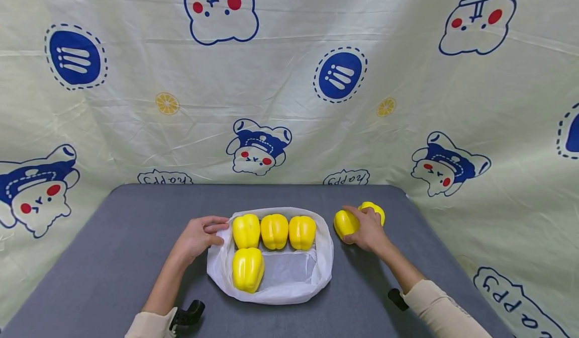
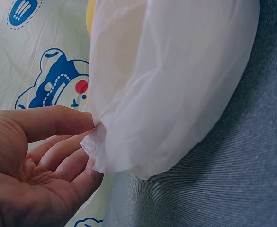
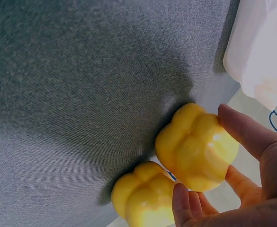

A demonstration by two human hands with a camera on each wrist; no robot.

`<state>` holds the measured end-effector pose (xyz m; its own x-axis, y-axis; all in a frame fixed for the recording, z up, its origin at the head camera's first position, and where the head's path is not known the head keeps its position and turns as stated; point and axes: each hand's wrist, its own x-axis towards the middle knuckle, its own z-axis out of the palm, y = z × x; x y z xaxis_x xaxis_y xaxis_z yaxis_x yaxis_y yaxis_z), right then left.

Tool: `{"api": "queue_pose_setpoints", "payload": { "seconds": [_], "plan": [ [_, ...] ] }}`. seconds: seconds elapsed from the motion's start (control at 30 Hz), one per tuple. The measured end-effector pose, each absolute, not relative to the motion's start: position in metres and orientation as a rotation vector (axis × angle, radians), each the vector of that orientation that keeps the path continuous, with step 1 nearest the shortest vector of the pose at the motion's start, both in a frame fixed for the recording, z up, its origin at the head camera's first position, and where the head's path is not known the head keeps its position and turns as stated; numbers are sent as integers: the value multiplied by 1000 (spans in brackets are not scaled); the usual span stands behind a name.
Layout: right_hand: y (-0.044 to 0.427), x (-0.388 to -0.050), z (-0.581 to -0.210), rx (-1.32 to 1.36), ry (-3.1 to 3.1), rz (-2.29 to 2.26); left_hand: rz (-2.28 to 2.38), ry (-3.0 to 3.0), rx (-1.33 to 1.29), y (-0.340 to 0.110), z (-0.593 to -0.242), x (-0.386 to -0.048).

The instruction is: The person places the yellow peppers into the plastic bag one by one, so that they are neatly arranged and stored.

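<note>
A white plastic bag [image 1: 324, 262] with its mouth spread wide lies mid-table, several yellow bell peppers [image 1: 274, 231] inside: a row of three at the back and one at front left. My left hand [image 1: 196, 237] pinches the bag's left rim; in the left wrist view, thumb and fingers hold the thin film [image 2: 96, 142]. To the right of the bag, my right hand [image 1: 370, 231] grips a yellow bell pepper [image 3: 197, 146], thumb on one side and fingers on the other. A second loose pepper [image 3: 145, 194] sits beside it, close to the fingertips.
The grey table [image 1: 135, 237] has its far edge against a pale patterned curtain [image 1: 289, 76]. Inside the bag, its bare bottom [image 1: 287, 270] shows at the front right. Dark straps [image 1: 187, 314] sit at both sleeve cuffs.
</note>
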<state>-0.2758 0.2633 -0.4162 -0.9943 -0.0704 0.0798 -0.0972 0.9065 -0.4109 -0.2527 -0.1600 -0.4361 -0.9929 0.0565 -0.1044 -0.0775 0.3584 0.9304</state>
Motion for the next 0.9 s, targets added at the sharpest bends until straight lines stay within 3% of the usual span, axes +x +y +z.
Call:
{"api": "queue_pose_setpoints", "payload": {
  "seconds": [0.9],
  "plan": [
    [263, -269, -422, 251, -2912, 592, 1704, 2492, -42, -160, -435, -253]
  ]
}}
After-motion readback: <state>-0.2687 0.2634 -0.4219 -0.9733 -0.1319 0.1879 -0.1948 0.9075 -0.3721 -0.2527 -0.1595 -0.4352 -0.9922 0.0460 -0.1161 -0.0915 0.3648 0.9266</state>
